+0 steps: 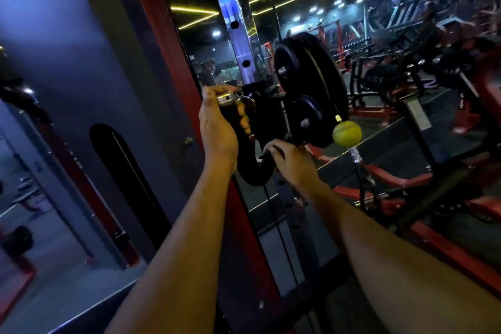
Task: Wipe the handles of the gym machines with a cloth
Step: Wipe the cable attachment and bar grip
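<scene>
Head view. Handle (pixel 252 171) — black, curved, at frame centre, hung off the machine's red upright (pixel 173 43). Left hand (pixel 221 127): fingers curled round the handle's upper end, below its metal collar (pixel 227 97). Right hand (pixel 288 157): at 4 o'clock from the left, gripping the lower end. Black pulley wheel (pixel 311 84) at 1 o'clock; yellow-green ball (pixel 347 133) on the cable — 3 o'clock. Cloth: cannot tell.

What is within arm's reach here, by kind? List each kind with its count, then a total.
Hands: 2, left hand gripping the black curved handle, right hand gripping its lower end
Black curved handles: 1
Black pulley wheels: 2, large, small
Yellow-green balls on the cable: 1
Cloths: 0 visible
Total: 6
</scene>
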Tool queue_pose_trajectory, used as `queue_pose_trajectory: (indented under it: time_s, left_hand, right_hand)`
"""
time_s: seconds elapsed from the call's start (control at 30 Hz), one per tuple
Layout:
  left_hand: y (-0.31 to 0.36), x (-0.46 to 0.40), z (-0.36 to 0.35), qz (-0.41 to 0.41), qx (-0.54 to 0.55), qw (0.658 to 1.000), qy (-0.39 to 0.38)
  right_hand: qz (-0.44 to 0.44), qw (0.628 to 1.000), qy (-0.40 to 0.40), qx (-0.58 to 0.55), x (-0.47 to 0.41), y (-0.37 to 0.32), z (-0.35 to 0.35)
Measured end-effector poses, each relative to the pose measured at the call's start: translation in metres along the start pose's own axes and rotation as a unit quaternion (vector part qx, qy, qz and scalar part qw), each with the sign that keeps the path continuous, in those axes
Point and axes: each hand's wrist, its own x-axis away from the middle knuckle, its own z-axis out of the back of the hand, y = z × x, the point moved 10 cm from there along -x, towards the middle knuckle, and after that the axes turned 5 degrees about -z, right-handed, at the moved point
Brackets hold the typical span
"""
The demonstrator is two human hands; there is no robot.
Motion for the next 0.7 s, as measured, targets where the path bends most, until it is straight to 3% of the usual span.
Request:
queue_pose_trajectory:
  time_s: [0.17,0.43,0.5,0.6,0.7]
  left_hand:
    - [0.0,0.0,0.0,-0.006,-0.006,1.0,0.0]
    - [0.008,0.004,-0.001,0.002,-0.048,0.999,0.013]
    - [0.008,0.003,0.002,0.007,-0.07,0.997,0.014]
    - [0.007,0.002,0.011,0.026,-0.143,0.989,0.004]
    - [0.004,0.0,0.019,0.051,-0.156,0.986,-0.004]
  right_hand:
    - [-0.12,0.964,-0.085,-0.22,0.031,-0.012,-0.005]
    - [-0.316,0.839,-0.066,-0.438,0.087,-0.063,-0.003]
    - [-0.24,0.862,-0.017,-0.445,0.068,-0.09,0.031]
    - [-0.019,0.95,0.065,-0.304,0.031,-0.138,0.089]
    - [0.097,0.974,0.103,-0.176,0.012,-0.162,0.091]
